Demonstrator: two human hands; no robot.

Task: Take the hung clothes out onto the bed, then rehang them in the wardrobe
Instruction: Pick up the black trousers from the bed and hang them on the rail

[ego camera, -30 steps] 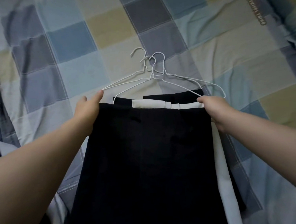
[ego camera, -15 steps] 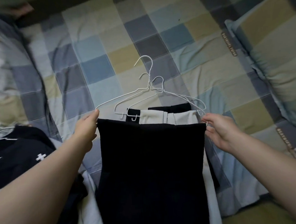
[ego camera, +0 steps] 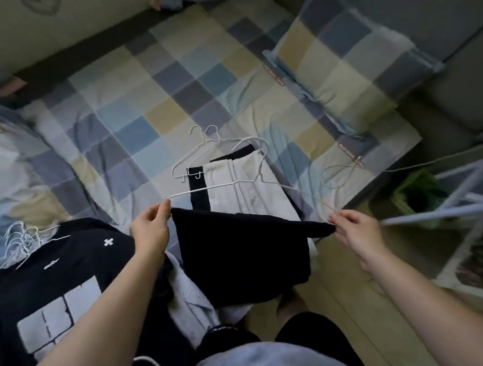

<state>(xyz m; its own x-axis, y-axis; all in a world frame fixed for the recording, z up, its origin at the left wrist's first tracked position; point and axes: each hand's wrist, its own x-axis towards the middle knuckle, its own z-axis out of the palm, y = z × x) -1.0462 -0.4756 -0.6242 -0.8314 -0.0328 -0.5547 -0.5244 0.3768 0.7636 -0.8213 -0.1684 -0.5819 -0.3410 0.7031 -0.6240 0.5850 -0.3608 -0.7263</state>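
1. While pinched at both top corners, hangs in the air just past the near edge of the bed with the checked blue, grey and yellow sheet [ego camera: 152, 123]: a soft black cloth garment [ego camera: 239, 253], together with a thin white wire hanger [ego camera: 206, 188].
2. Left hand [ego camera: 152, 230]: thumb and finger pinching the left end of the wire and the left corner of the black cloth.
3. Right hand [ego camera: 353, 228]: fingertips pinching the right corner of the cloth, right by the other end of the wire. Rest of the fingers loosely bent.
4. Cannot tell how the cloth sits on the wire.
5. Probably light and floppy. Droops in the middle. Could slip off the smooth wire if tipped, so best kept level.
6. Wire likely bendy and weak. Better to hold by the hook or by both ends than by the cloth alone.
7. Lying flat below, near the same edge of the bed: pale white cloth with a black stripe [ego camera: 242, 174] on more wire hangers, hooks pointing to the far edge. Easy to snag hooks together there.
8. At the near left corner: a black top with white patches [ego camera: 56, 279]. At the far right corner: a checked pillow [ego camera: 340, 63].
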